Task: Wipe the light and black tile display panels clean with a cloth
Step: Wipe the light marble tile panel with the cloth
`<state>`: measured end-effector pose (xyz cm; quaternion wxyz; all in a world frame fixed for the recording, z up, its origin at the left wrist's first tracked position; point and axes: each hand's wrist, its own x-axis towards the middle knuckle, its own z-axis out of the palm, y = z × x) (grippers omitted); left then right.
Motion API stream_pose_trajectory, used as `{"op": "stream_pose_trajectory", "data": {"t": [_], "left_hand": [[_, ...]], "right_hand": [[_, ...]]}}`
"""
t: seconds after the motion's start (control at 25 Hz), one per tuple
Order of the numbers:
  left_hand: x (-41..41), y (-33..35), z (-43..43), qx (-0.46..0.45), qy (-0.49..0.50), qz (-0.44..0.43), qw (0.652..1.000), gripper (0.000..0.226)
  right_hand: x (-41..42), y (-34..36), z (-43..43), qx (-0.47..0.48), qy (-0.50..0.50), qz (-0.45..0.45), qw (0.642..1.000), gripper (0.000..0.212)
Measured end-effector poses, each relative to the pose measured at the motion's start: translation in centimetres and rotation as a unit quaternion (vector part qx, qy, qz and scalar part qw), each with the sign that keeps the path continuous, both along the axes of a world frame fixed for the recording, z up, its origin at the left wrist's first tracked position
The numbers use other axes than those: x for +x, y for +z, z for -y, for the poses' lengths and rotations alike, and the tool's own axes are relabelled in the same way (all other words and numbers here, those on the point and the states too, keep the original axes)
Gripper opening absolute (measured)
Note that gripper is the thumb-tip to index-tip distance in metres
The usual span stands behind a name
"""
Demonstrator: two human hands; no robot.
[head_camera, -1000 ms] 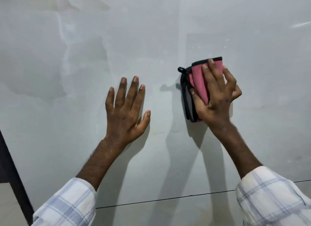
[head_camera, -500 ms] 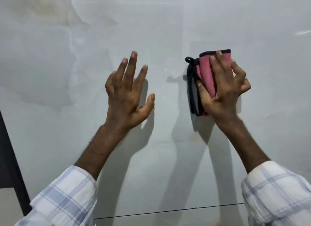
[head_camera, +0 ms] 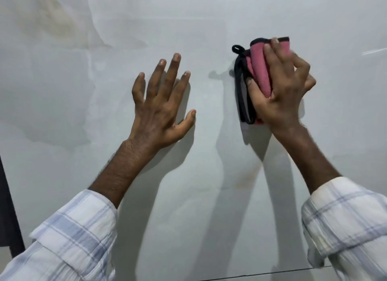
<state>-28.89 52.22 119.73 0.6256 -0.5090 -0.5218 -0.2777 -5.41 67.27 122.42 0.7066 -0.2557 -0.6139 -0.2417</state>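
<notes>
1. A pale grey, glossy light panel (head_camera: 209, 19) fills our view. It is smooth, with cloudy veining and a brownish bloom toward 11 o'clock.
2. Around the edges we see little else. A dark strip (head_camera: 8, 207) runs along the frame at 8 o'clock, and a thin seam (head_camera: 261, 274) crosses at 5 o'clock. Nothing stands between the hands and the panel; only their shadows fall down it.
3. The cloth (head_camera: 260, 71) lies against the panel at 2 o'clock. It is a folded pink pad of soft, napped fabric with black edging. A small black loop (head_camera: 237, 48) sticks out at its upper left corner.
4. The right grip (head_camera: 280, 88) holds the cloth, with the fingers curled over the pink folds and the thumb pressed on the black edge. Its fingertips are blurred.
5. The left grip (head_camera: 161, 105) holds nothing. It sits just left of centre, at 9 o'clock from the cloth and well apart from it, with its fingers spread wide and slightly arched. We cannot tell whether the fingertips touch the panel.
6. Both forearms come out of crinkled white sleeves with a pale blue check, the left sleeve (head_camera: 69, 239) at 7 o'clock and the right sleeve (head_camera: 345, 222) at 4 o'clock.
7. Against half a second ago, the cloth and right grip sit higher on the panel, farther from the seam. The left grip's fingers have spread and lie closer to the surface.
</notes>
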Motion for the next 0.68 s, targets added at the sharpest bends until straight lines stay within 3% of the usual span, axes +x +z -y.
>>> {"op": "stream_pose_trajectory", "data": {"t": [0.08,0.2,0.28,0.36,0.44,0.52,0.6,0.68], "left_hand": [[-0.4,0.9,0.0,0.004,0.003,0.013,1.0,0.078],[-1.0,0.2,-0.1,-0.005,0.023,-0.007,1.0,0.079],[-1.1,0.0,-0.1,-0.003,0.021,-0.012,1.0,0.079],[-1.2,0.8,0.0,0.012,0.014,-0.009,1.0,0.074],[-1.2,2.8,0.3,0.022,0.012,-0.018,1.0,0.068],[-1.0,5.5,0.6,0.021,0.011,-0.034,0.999,0.067],[-0.9,8.2,0.8,0.023,0.019,-0.052,0.998,0.07],[-1.0,10.3,0.9,0.023,0.033,-0.054,0.998,0.078]], "right_hand": [[-1.5,-2.4,0.9,0.02,-0.004,0.021,1.0,0.067],[-2.2,-8.3,2.0,0.164,-0.004,0.244,0.956,0.062],[-1.0,-6.6,1.2,0.205,-0.02,0.31,0.928,0.062],[0.3,-1.4,-0.5,0.16,-0.031,0.235,0.958,0.063],[1.1,4.0,-1.2,0.064,-0.023,0.078,0.995,0.061],[-0.5,5.7,-0.3,0.004,-0.005,-0.012,1.0,0.064],[-2.5,4.2,0.9,0.052,-0.011,0.048,0.997,0.069],[-2.3,3.3,1.0,0.165,-0.033,0.211,0.963,0.068]]}}
